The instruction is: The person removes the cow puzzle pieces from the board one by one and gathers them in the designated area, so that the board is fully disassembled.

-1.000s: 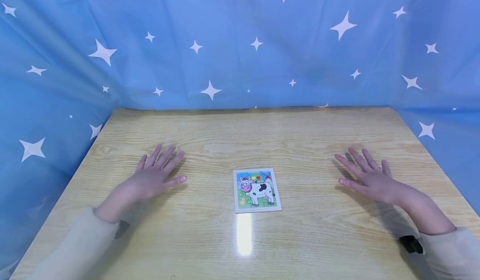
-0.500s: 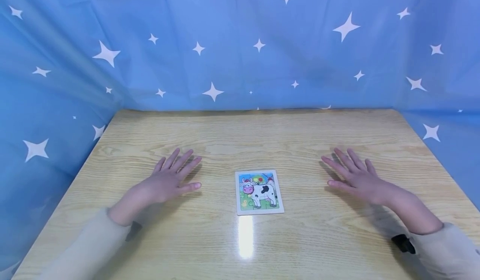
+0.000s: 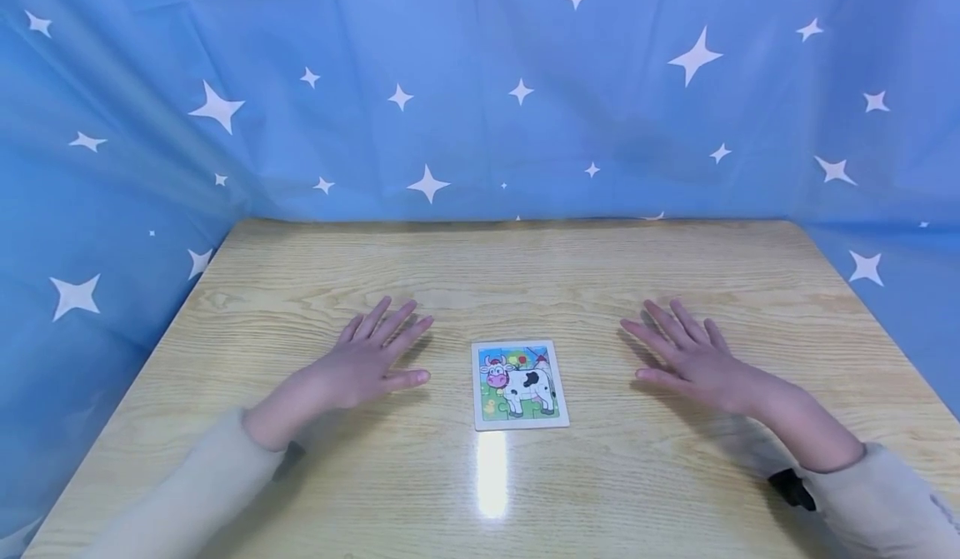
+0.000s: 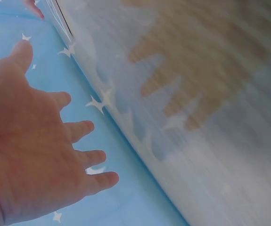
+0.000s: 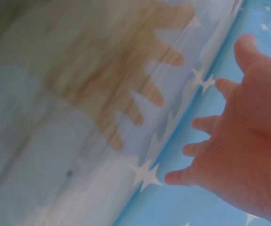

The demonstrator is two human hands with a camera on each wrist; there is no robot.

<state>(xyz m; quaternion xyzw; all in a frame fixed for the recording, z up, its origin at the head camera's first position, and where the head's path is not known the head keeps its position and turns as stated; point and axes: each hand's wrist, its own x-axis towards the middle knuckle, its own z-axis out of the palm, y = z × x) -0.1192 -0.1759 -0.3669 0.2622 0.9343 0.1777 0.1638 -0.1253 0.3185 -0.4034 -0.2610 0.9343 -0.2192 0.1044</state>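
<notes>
A square cow jigsaw puzzle [image 3: 522, 384] with a white border lies flat near the middle of the table, its pieces fitted together in the frame. To its left, my left hand [image 3: 363, 365] hovers palm down with fingers spread, holding nothing. On the puzzle's other side my right hand [image 3: 701, 363] is held the same way, apart from the puzzle. The left wrist view shows the left palm [image 4: 36, 141] bare, above the tabletop. In the right wrist view the right palm [image 5: 248, 136] is bare as well.
The wood-grain table [image 3: 525, 276] has a glossy top that mirrors the hands and a bright strip of light in front of the puzzle. A blue curtain [image 3: 450, 126] with white stars hangs behind it and along both sides.
Both hands have moved inward, the left one to the right and the right one to the left, nearer the puzzle. The puzzle stays in place on the table; the head view has shifted slightly.
</notes>
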